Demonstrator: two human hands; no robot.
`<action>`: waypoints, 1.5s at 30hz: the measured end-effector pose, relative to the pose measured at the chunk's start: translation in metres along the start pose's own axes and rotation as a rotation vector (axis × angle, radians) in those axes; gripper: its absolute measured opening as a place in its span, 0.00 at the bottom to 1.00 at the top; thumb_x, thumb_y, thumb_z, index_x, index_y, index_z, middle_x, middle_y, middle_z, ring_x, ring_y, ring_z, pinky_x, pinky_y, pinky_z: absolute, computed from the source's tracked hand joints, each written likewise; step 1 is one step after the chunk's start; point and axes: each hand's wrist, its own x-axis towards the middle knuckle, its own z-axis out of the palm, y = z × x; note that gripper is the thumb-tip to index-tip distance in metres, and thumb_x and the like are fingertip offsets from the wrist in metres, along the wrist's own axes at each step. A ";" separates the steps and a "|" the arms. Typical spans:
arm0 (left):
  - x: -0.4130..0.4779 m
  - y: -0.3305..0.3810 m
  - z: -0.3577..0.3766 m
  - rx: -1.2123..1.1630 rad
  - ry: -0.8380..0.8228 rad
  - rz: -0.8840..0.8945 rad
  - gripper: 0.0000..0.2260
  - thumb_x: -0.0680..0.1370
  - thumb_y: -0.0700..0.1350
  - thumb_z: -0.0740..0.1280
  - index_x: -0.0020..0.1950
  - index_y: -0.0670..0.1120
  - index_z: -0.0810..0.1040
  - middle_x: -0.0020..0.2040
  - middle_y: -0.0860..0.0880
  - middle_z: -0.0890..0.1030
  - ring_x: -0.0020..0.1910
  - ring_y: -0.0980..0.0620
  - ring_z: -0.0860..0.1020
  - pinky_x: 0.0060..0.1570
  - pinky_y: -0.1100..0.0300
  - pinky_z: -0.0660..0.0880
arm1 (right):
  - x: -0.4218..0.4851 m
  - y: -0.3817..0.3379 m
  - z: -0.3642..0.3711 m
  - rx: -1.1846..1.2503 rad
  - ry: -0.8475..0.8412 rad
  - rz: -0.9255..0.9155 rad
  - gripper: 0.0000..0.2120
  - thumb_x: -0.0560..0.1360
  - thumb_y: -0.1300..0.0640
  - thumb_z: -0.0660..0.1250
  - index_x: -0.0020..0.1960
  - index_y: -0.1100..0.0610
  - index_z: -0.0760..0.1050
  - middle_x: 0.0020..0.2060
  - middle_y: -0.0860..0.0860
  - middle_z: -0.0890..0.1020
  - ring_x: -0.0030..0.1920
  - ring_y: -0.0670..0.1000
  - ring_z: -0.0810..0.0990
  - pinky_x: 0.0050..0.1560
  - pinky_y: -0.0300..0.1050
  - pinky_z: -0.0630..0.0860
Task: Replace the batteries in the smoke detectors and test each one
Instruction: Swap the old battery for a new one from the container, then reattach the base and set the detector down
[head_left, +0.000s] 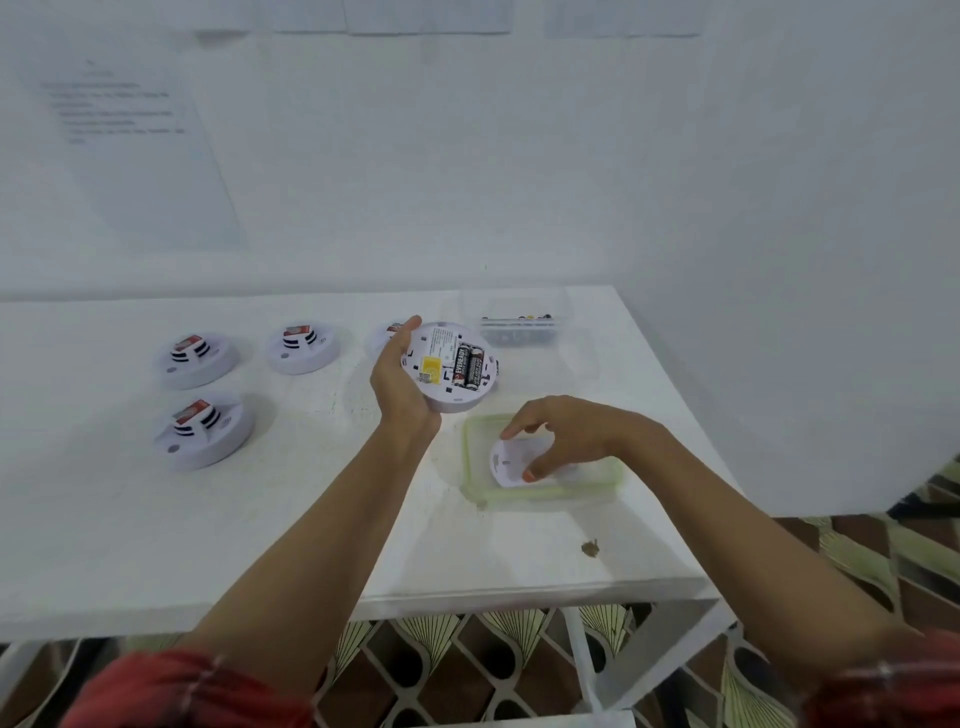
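Observation:
My left hand (400, 382) holds a round white smoke detector (449, 366) above the table, its back turned up. Two black batteries (467, 366) sit in its open compartment beside a yellow label. My right hand (563, 436) pinches a white round cover plate (511, 462) over a clear container with a green rim (470, 457). Three other white detectors with red labels lie face up on the left: one at the far left (197, 358), one further right (303, 345), one nearer me (204, 428). Another detector (387, 335) is mostly hidden behind my left hand.
A clear plastic box (519, 325) with several batteries stands at the back right of the white table (260, 519). Printed sheets hang on the white wall behind. The table's right edge runs close to the green-rimmed container. A small brown mark (590, 547) lies near the front edge.

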 end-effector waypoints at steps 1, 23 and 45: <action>-0.002 0.001 -0.002 0.007 -0.023 -0.010 0.15 0.69 0.47 0.69 0.54 0.46 0.74 0.54 0.43 0.76 0.53 0.40 0.76 0.49 0.40 0.78 | -0.001 0.001 0.004 0.002 -0.010 0.001 0.26 0.67 0.55 0.75 0.63 0.50 0.73 0.61 0.48 0.73 0.61 0.47 0.71 0.65 0.47 0.69; -0.020 -0.002 -0.001 0.003 -0.080 0.060 0.12 0.70 0.46 0.64 0.52 0.44 0.75 0.50 0.43 0.78 0.53 0.40 0.76 0.54 0.41 0.74 | 0.005 0.031 0.005 -0.091 -0.022 -0.056 0.25 0.70 0.54 0.72 0.66 0.52 0.73 0.61 0.48 0.69 0.58 0.47 0.69 0.59 0.41 0.68; -0.004 -0.029 0.035 -0.043 -0.048 0.024 0.10 0.79 0.47 0.59 0.45 0.48 0.79 0.39 0.47 0.82 0.40 0.47 0.80 0.39 0.56 0.79 | 0.000 -0.019 -0.046 0.213 0.533 -0.238 0.22 0.63 0.61 0.76 0.56 0.56 0.78 0.49 0.48 0.75 0.50 0.46 0.74 0.49 0.37 0.73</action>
